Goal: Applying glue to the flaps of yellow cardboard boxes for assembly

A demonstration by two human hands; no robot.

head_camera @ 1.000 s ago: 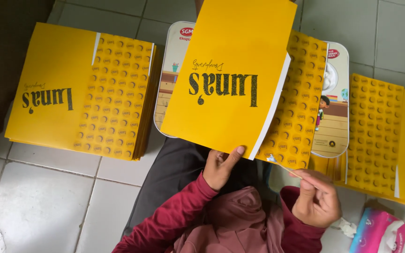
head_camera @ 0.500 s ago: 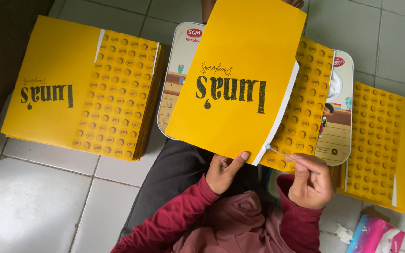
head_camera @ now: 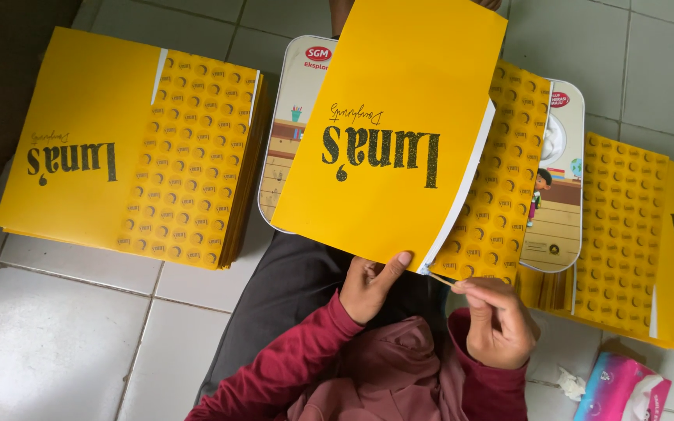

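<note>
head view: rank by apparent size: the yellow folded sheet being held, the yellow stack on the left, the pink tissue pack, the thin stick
1. Yellow folded sheet, though it is held nearer the camera.
2. Yellow stack on the left; looks close in size, so the order of these two is unsure.
3. Pink tissue pack, partly cut off.
4. Thin stick.

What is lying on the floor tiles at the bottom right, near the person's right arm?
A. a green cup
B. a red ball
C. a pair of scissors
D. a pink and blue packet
D: a pink and blue packet lies on the floor tiles just past the right hand, below the yellow sheets on that side.
</note>
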